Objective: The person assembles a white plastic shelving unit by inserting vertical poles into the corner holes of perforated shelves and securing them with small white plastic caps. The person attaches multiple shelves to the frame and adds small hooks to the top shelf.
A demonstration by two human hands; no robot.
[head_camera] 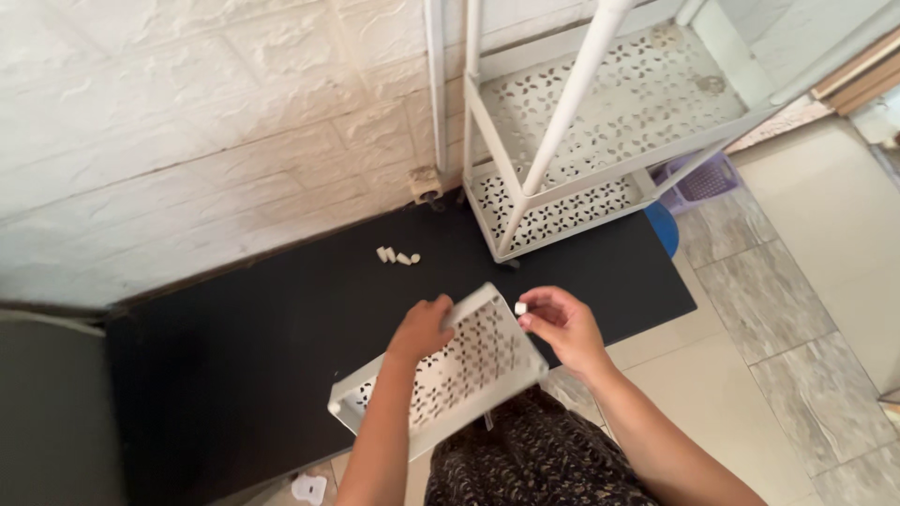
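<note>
Your left hand grips the tilted white tray at its far rim, over the black mat's near edge; your right hand pinches a small white cap just beside the tray's far right corner.

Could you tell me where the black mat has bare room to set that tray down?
The black mat is bare left of the small white pieces, toward the wall. It is crowded by the rack and around the tray.
</note>
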